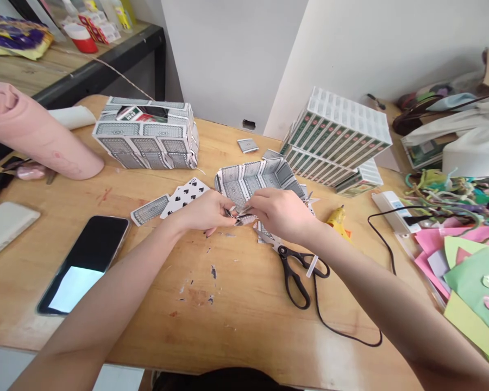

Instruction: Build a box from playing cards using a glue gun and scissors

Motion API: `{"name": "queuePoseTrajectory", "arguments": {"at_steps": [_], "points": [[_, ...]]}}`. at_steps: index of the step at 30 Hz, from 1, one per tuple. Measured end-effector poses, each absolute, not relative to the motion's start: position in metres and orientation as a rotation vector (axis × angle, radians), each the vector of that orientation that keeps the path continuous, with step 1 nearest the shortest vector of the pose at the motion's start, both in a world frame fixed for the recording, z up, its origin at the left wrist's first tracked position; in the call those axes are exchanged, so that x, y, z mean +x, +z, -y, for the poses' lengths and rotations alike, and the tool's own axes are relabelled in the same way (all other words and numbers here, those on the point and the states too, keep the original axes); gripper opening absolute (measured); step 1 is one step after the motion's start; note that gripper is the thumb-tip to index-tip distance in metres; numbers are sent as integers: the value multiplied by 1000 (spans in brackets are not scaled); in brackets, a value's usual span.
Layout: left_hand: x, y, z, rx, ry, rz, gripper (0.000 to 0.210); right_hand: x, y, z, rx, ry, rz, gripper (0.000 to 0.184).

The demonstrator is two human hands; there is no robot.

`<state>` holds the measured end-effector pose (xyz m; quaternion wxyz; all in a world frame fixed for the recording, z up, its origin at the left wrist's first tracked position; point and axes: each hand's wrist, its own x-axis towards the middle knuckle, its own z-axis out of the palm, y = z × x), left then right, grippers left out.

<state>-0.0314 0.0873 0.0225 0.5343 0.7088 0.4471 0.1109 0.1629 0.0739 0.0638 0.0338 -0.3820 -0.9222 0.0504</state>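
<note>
In the head view, an open box made of playing cards (248,182) sits mid-table, its near edge between my hands. My left hand (209,210) pinches the box's near left corner. Fingers of my right hand (279,213) are closed at the same near edge, and what lies between their tips is hidden. Loose playing cards (186,195) lie left of my left hand, one face up with spades. Black-handled scissors (295,266) rest open just below my right hand. Behind them lies a yellow glue gun (339,221) with a black cord.
A finished-looking card box (146,136) stands at back left, near a pink roll (41,133). Stacked card packs (338,136) rise at back right. A phone (85,263) lies front left; a power strip (393,212) and coloured paper (472,271) are at right.
</note>
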Motion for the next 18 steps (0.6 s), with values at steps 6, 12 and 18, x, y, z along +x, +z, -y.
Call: {"name": "queuePoseTrajectory", "arguments": {"at_steps": [6, 12, 18], "points": [[-33, 19, -88, 1730, 273, -1034, 12, 152, 64, -74, -1110, 43, 2954, 22], [-32, 20, -88, 1733, 259, -1047, 14, 147, 66, -75, -1112, 87, 2986, 24], [-33, 16, -88, 1678, 260, -1074, 15, 160, 62, -80, -1202, 321, 2785, 22]]}}
